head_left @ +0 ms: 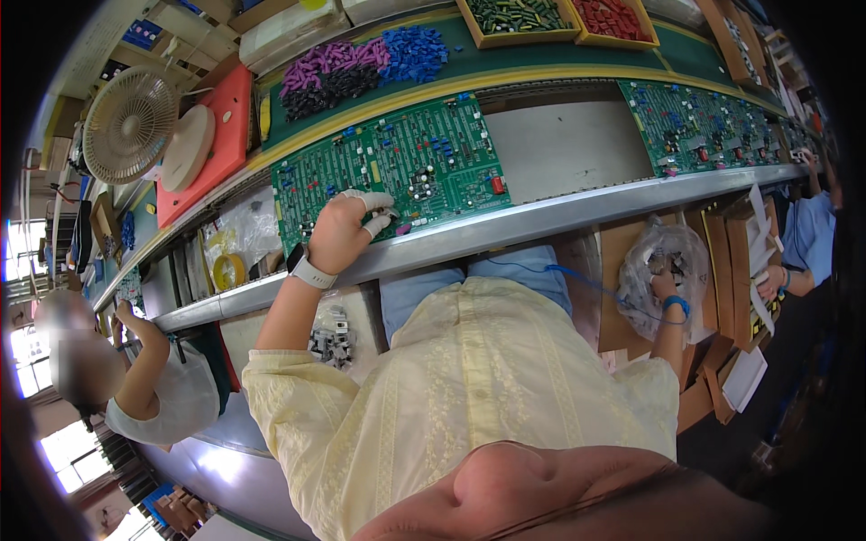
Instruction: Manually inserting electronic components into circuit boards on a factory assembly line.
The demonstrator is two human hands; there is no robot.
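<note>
My left hand [345,227], with white covers on its fingertips and a pale watch strap on the wrist, is over the front part of a green circuit board [320,171]. Its thumb and fingers are bent together near small parts on the board; whatever they pinch is too small to make out. A purple part [403,229] sits beside the fingertips. Down on the right, my right hand [664,285], with a blue wrist band, reaches into a clear plastic bag [693,261] of grey and dark parts. The fingers of that hand are mostly hidden among the parts.
A metal rail [559,200] runs along the front of the line. More boards [704,126] stand to the right. Behind lie purple, black and blue parts [410,54] and boxed green and red parts [613,20]. A fan [131,124] stands left. Co-workers sit at both sides.
</note>
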